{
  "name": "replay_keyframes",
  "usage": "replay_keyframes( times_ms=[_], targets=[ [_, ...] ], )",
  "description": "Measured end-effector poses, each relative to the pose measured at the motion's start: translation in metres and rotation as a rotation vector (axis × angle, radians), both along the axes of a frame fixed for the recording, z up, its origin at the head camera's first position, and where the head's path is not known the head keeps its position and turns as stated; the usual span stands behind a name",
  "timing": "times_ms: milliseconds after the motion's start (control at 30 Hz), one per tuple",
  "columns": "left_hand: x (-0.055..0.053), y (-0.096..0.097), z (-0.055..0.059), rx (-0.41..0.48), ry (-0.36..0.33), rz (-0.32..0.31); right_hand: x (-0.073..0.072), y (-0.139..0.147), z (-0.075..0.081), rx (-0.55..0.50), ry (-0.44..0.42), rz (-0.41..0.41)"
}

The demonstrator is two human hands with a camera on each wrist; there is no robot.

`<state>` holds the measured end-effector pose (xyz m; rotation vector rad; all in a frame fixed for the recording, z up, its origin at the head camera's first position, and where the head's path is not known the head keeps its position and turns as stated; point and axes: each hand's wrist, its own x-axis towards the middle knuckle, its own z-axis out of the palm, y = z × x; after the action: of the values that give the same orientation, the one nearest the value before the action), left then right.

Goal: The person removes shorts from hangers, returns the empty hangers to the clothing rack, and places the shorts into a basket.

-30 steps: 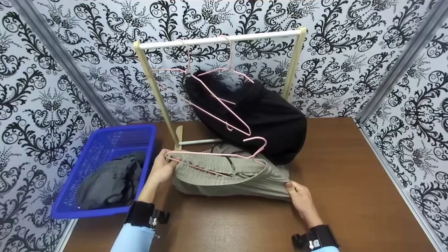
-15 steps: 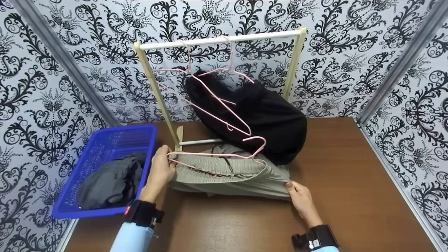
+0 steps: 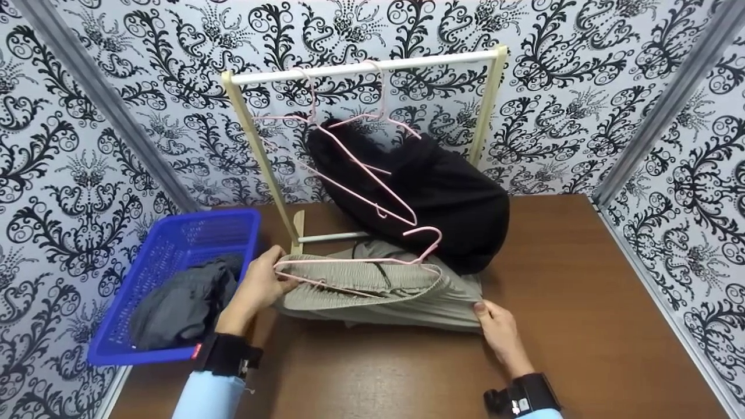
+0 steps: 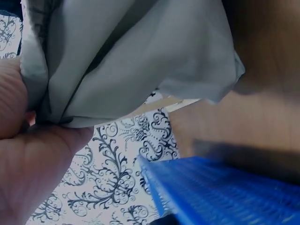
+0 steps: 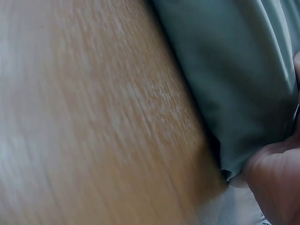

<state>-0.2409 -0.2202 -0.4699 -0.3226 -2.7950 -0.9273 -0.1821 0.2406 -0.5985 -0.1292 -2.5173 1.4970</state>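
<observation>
Grey-green elastic-waist pants (image 3: pixel 396 315) lie spread above the brown table, waistband gaping toward me. A pink hanger (image 3: pixel 343 261) sits inside the waistband, its hook sticking up at the right. My left hand (image 3: pixel 262 282) grips the waistband's left side together with the hanger's end. In the left wrist view, pants fabric (image 4: pixel 126 56) bunches between thumb and fingers of that hand (image 4: pixel 37 159). My right hand (image 3: pixel 502 334) pinches the pants' right edge between thumb and fingers. The right wrist view shows this fabric (image 5: pixel 229 70) stretched from the hand (image 5: pixel 279 180); those fingertips are partly hidden.
Behind the pants stands a clothes rack (image 3: pixel 436 61) with a white bar. A bare pink hanger (image 3: pixel 366 166) hangs there, and another carries a black garment (image 3: pixel 460 203). A blue basket (image 3: pixel 113 355) with a dark grey garment (image 3: pixel 186 308) stands left.
My left hand has shifted slightly left and toward me, drawing the waistband's left end with it. The right hand stays at the pants' right edge.
</observation>
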Motion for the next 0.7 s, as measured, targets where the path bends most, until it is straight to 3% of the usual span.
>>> replay_keyframes(
  times_ms=[233,367,567,700],
  targets=[
    [0.0046,-0.0029,0.0004,-0.105,0.112,-0.087,0.0005,0.0003,-0.0031,0.019,0.057,-0.002],
    [0.0059,-0.0019,0.0004,-0.111,0.135,-0.086,0.0009,0.0007,-0.0027,0.031,0.046,0.004],
    [0.0066,-0.0017,0.0007,-0.068,0.095,-0.066,0.0025,0.0024,0.0002,0.063,0.014,0.035],
    [0.0074,-0.0023,-0.0017,-0.078,0.148,-0.06,0.0031,0.0025,0.0028,0.052,-0.006,0.06]
  ],
)
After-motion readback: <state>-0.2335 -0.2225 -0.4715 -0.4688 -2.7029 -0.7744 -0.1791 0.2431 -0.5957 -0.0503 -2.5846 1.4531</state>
